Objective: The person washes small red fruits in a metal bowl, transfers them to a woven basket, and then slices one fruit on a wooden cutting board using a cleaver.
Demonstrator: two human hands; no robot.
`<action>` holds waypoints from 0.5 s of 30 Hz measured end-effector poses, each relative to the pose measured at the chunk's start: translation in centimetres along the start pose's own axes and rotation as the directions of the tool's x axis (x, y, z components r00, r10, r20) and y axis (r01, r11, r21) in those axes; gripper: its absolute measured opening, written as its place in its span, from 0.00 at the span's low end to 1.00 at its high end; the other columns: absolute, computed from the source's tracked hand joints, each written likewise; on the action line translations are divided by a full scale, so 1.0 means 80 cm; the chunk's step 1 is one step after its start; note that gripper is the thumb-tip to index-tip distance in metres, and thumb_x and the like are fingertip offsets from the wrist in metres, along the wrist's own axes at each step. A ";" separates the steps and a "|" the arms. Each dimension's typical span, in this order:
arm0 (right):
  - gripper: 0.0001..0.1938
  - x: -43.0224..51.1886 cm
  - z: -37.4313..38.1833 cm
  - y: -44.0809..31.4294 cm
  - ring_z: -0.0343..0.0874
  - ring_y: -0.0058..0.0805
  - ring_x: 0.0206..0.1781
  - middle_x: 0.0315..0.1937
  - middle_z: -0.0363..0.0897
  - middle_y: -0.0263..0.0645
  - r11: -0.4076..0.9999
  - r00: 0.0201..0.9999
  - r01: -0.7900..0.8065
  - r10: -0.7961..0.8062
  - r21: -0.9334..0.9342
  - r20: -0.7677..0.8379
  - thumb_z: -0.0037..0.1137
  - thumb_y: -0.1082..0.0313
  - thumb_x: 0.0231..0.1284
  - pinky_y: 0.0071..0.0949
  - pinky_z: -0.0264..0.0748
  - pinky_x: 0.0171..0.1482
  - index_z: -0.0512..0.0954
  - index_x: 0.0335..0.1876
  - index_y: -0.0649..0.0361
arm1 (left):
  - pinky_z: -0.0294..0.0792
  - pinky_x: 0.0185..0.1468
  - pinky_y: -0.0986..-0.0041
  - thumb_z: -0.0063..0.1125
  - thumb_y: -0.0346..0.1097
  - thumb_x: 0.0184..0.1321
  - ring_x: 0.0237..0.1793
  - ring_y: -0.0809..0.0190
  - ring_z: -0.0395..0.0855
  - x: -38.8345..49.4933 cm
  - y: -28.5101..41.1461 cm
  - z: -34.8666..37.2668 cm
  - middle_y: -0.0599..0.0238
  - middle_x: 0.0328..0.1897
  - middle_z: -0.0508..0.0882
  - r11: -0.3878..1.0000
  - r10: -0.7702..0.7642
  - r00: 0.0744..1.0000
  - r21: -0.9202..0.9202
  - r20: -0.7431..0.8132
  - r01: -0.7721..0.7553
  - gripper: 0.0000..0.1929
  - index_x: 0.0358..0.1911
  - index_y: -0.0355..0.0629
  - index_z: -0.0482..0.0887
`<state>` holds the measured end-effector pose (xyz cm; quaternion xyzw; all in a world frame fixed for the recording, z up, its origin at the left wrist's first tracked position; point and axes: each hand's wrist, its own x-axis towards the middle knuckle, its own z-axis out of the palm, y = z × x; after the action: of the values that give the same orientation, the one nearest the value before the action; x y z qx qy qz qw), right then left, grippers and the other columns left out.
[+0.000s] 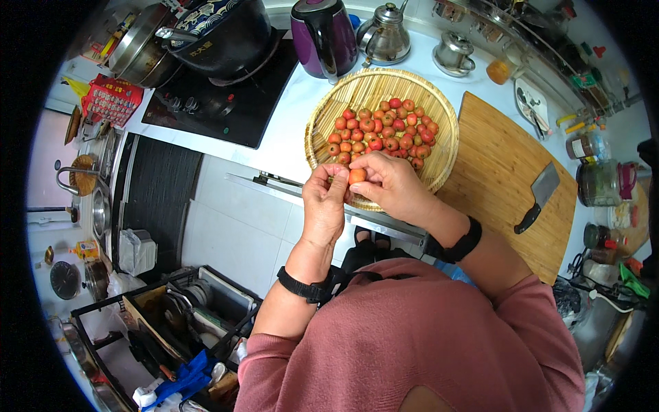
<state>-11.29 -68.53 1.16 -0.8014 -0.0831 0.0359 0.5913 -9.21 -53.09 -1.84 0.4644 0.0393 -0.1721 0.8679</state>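
A single orange-red hawthorn fruit [357, 176] is pinched between the thumb and fingers of my right hand [394, 185]. My left hand [325, 190] meets it from the other side, thumb and fingertips drawn close together at the fruit. Whether those left fingers grip the fruit or a small bit of it is hidden. Both hands are over the near rim of a round woven bamboo tray [449, 154]. Many more red and orange hawthorn fruits [389, 143] lie in the tray, mostly in its middle and near half.
Right of the tray, a cleaver [539, 193] lies on a wooden cutting board [494, 170]. A purple electric kettle [324, 38] and a steel teapot [388, 33] stand behind. At left, a black pot [226, 49] sits on the cooktop [247, 113]. An open drawer edge [267, 188] juts out below the counter.
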 end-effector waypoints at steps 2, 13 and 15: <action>0.11 -0.002 0.013 0.000 0.83 0.23 0.44 0.42 0.80 0.40 0.986 0.996 -0.055 0.065 0.158 -0.061 0.57 0.79 0.64 0.22 0.81 0.46 0.73 0.50 0.68 | 0.65 0.30 0.81 0.55 0.30 0.69 0.24 0.72 0.71 -0.001 0.000 0.005 0.68 0.30 0.79 0.999 -0.002 0.999 -0.033 -0.042 0.001 0.03 0.39 0.39 0.77; 0.13 0.000 -0.008 -0.006 0.84 0.26 0.44 0.42 0.82 0.41 0.865 0.998 -0.068 0.057 0.497 0.037 0.54 0.79 0.66 0.24 0.81 0.49 0.73 0.54 0.69 | 0.62 0.26 0.77 0.55 0.27 0.67 0.21 0.70 0.68 -0.001 0.025 0.011 0.67 0.24 0.75 0.952 -0.151 0.988 -0.267 0.010 0.149 0.02 0.36 0.36 0.77; 0.15 0.003 -0.010 -0.003 0.82 0.27 0.49 0.47 0.81 0.42 0.866 0.995 -0.095 0.070 0.491 0.069 0.55 0.78 0.66 0.27 0.80 0.54 0.72 0.57 0.68 | 0.62 0.26 0.77 0.53 0.27 0.67 0.21 0.69 0.67 0.004 0.024 0.011 0.66 0.25 0.75 0.967 -0.127 0.989 -0.231 -0.078 0.106 0.03 0.36 0.35 0.76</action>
<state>-10.97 -69.21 1.66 -0.6255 -0.0515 0.1006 0.7720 -8.36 -52.95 0.08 0.3670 0.1261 -0.1957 0.9006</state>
